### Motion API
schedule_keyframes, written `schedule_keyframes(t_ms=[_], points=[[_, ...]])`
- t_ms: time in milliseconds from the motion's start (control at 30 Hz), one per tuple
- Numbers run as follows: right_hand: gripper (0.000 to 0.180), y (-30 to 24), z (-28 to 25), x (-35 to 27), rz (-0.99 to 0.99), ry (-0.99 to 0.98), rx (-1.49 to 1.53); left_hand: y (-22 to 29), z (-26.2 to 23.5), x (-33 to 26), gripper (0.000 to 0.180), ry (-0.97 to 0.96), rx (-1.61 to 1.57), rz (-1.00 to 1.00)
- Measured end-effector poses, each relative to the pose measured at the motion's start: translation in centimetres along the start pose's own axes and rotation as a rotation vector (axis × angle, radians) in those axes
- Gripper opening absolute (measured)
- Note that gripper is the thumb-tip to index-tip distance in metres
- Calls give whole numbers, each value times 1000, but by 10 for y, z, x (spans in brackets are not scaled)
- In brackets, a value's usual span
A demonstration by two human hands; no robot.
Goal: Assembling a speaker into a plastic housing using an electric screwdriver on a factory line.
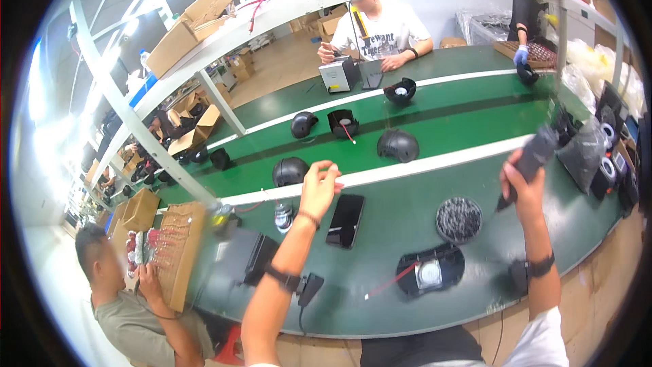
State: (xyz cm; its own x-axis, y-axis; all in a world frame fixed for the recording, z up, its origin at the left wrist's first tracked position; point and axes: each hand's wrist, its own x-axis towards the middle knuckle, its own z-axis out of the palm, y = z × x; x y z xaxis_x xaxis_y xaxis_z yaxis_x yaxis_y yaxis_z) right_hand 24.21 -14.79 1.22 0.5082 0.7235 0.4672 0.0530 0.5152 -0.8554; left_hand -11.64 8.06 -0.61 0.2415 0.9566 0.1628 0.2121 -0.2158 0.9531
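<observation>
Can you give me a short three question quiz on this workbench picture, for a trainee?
1. True or false: the right hand grips a dark tool.
2. What flat black thing lies below the left hand? A) smartphone B) book C) plate
3. What colour is the conveyor belt?

Key: 1 true; 2 A; 3 green, with white stripes.

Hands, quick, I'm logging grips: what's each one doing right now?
Left hand: raised, fingers pinched together, nothing visible in it.
Right hand: closed around a dark power tool.
</observation>
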Motion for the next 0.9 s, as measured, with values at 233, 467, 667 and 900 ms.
schedule_keyframes(t_ms=[233, 467, 667, 900], points=[[22, 20, -14, -9, -12, 168, -81, -83, 21, 203, 76, 310, -127, -372], [25, 21, -23, -8, -101, 179, -144, -119, 28, 204, 64, 74, -553, -223], [27, 16, -17, -22, -77, 113, -129, -112, 19, 187, 75, -54, -555, -152], [27, 8, -14, -27, -16, 94, -92, -110, 10, 180, 75, 172, -249, -243]])
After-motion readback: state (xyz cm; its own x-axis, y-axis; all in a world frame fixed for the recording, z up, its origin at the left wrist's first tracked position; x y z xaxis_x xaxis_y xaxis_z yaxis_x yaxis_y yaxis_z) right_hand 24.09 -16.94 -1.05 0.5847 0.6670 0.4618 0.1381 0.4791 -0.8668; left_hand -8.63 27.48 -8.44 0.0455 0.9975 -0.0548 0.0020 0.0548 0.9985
